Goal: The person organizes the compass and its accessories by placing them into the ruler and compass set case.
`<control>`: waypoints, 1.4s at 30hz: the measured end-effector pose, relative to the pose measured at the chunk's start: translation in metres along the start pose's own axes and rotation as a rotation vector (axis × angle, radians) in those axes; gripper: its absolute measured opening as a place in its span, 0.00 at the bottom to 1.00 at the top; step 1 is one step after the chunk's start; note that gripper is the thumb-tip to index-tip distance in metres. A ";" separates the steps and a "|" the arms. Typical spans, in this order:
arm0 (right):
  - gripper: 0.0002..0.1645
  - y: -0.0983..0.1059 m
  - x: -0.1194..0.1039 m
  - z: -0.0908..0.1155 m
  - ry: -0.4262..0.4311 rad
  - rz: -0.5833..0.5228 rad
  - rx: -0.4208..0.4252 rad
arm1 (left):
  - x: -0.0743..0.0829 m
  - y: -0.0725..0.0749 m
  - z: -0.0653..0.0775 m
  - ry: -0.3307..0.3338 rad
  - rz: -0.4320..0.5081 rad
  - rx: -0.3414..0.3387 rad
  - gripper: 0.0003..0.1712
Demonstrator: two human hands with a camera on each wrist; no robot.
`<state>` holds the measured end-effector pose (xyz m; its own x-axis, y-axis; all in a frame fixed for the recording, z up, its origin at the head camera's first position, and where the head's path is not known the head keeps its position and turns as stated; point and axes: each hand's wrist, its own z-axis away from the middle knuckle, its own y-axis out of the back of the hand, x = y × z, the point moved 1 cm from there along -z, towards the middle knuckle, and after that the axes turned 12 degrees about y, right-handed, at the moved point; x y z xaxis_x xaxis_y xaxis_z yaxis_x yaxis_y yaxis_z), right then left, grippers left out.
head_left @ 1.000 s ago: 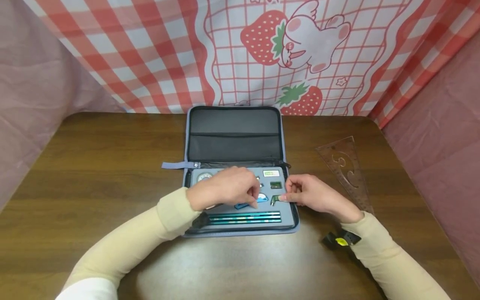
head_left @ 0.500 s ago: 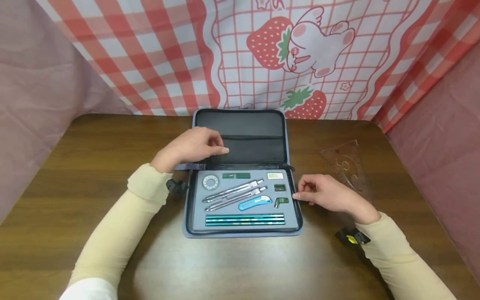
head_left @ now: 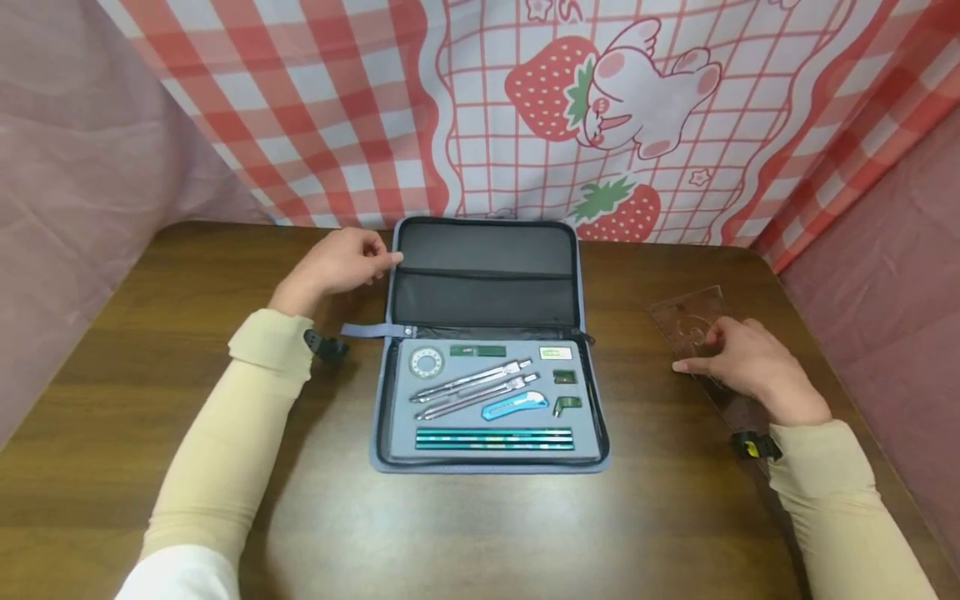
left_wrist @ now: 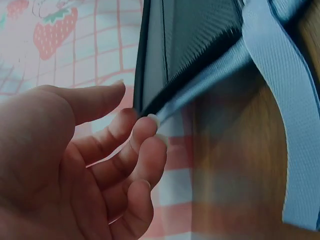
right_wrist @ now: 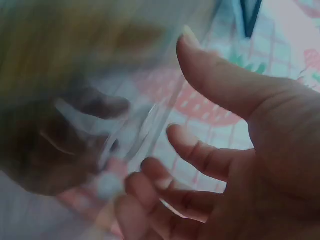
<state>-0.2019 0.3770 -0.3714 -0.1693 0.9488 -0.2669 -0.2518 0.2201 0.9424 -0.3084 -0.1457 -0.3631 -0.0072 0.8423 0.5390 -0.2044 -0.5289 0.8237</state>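
Observation:
An unzipped blue-grey case [head_left: 483, 300] lies spread on the table, its dark lid folded back. My left hand [head_left: 345, 260] is at the lid's upper left edge; in the left wrist view its fingertips [left_wrist: 152, 147] overlap the lid's corner, thumb apart. Out to the right, my right hand [head_left: 746, 362] hovers over a clear set square [head_left: 671, 315], thumb and fingers spread apart, gripping nothing. Grey foam in the case holds green pencils [head_left: 495, 439], two silver mechanical pencils [head_left: 468, 382], a blue utility knife [head_left: 515, 406], an eraser [head_left: 556, 353] and a sharpener [head_left: 564, 377].
A fabric strap [head_left: 372, 331] sticks out from the case's left side. The wooden table [head_left: 480, 533] ends at a red-checked curtain [head_left: 330, 100] behind, with pink cloth [head_left: 885, 208] along the right.
My left hand has gone from over the foam to the lid's upper left edge. The right hand has left the case's right side and moved right to the set square.

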 end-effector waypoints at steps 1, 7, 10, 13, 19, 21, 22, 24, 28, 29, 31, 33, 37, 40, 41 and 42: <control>0.53 0.001 0.005 0.001 -0.015 0.001 -0.013 | -0.002 0.000 -0.001 0.009 0.002 0.006 0.23; 0.61 0.007 0.033 0.006 -0.067 -0.054 -0.051 | -0.009 -0.005 -0.008 0.058 0.085 -0.012 0.26; 0.66 0.009 0.042 0.006 -0.108 -0.113 -0.058 | -0.009 -0.008 -0.011 0.063 0.179 -0.037 0.28; 0.72 0.008 0.048 0.004 -0.146 -0.191 -0.041 | -0.008 -0.012 -0.014 0.067 0.233 -0.050 0.29; 0.73 0.009 0.054 -0.003 -0.130 -0.211 -0.011 | -0.004 -0.014 -0.015 0.103 0.213 -0.017 0.34; 0.66 0.012 0.055 -0.002 -0.110 -0.165 -0.004 | -0.002 -0.015 -0.015 0.107 0.207 -0.009 0.34; 0.61 0.015 0.055 -0.001 -0.094 -0.134 0.006 | -0.001 -0.014 -0.015 0.106 0.207 -0.006 0.33; 0.50 0.020 0.054 0.002 -0.066 -0.096 0.038 | 0.000 -0.014 -0.015 0.104 0.207 -0.004 0.31; 0.37 0.033 0.045 0.011 -0.029 -0.124 0.134 | 0.001 -0.014 -0.014 0.097 0.216 -0.007 0.30; 0.35 0.037 0.041 0.014 -0.026 -0.155 0.158 | 0.001 -0.014 -0.014 0.097 0.221 -0.008 0.30; 0.33 0.043 0.031 0.018 -0.012 -0.257 0.219 | 0.001 -0.014 -0.014 0.096 0.228 -0.010 0.30; 0.28 0.047 0.020 0.021 0.025 -0.405 0.275 | 0.002 -0.014 -0.013 0.096 0.236 -0.009 0.29; 0.15 0.049 -0.005 0.026 0.138 -0.680 0.335 | 0.004 -0.013 -0.011 0.068 0.250 0.000 0.26; 0.09 0.047 -0.025 0.029 0.216 -0.867 0.365 | 0.007 -0.013 -0.008 0.038 0.254 0.012 0.25; 0.09 0.046 -0.031 0.028 0.243 -0.917 0.375 | 0.008 -0.013 -0.008 0.031 0.254 0.015 0.24; 0.08 0.045 -0.038 0.028 0.270 -0.972 0.384 | 0.008 -0.013 -0.007 0.025 0.251 0.020 0.24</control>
<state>-0.1807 0.3572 -0.3131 -0.2741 0.2581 -0.9264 -0.0842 0.9532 0.2905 -0.3130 -0.1311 -0.3708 -0.0800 0.6863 0.7229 -0.1737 -0.7237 0.6679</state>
